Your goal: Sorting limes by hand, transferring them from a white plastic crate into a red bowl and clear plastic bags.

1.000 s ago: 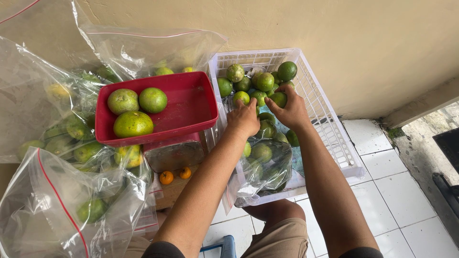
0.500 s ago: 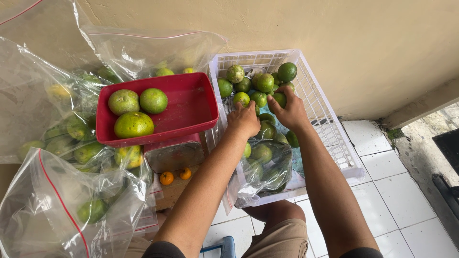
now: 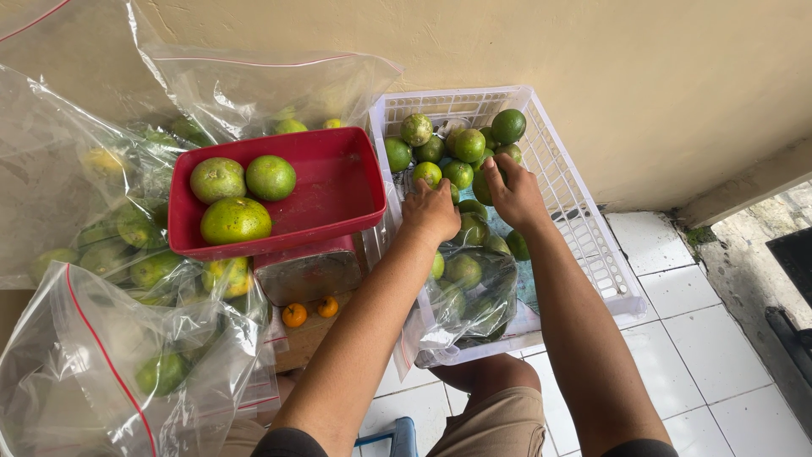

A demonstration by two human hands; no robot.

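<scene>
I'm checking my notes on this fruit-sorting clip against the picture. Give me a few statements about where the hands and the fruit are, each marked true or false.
1. Both hands are in the white crate. True: the left hand and right hand rest among the green citrus fruits there.
2. The red tray holds three green fruits. True.
3. The red tray sits inside the white crate. False: it stands to the left of the crate.
4. The two small orange fruits lie in the red tray. False: they lie below it, beside the clear plastic bags.
5. The white crate holds only loose fruit. False: a clear bag of fruit lies in its near end.
</scene>
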